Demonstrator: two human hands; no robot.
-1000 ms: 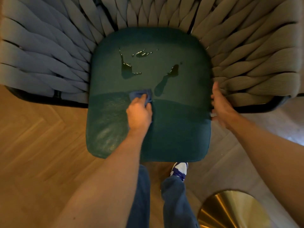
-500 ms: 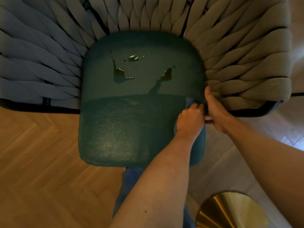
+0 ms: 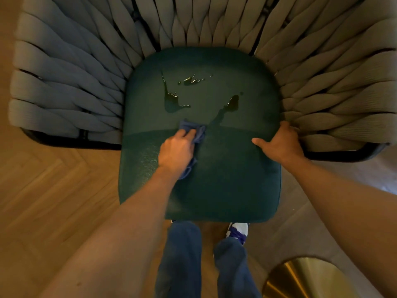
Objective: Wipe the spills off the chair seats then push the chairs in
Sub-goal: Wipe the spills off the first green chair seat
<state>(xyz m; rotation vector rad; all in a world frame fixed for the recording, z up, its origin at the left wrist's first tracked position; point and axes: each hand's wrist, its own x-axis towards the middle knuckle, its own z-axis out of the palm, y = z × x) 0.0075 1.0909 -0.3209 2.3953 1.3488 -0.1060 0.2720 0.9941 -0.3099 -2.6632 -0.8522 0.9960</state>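
- Three dark wet patches [image 3: 171, 100] lie on the back half of the green chair seat [image 3: 225, 179]: one left, small streaks behind it, one right trailing forward.
- The left hand [image 3: 177, 150] has its grip clamped on a bunched blue cloth [image 3: 193, 129], pressing it to the seat just in front of the left patch, likely so the next push carries it through the liquid.
- The right hand [image 3: 281, 143] rests spread on the seat's right edge, thumb on top and grip apart, seemingly to steady the chair against the wiping.
- Woven grey straps [image 3: 64, 72] wrap the seat's back and sides.
- Beneath lies a herringbone wood floor [image 3: 53, 190]; a round brass base [image 3: 305, 278] sits near the person's right.
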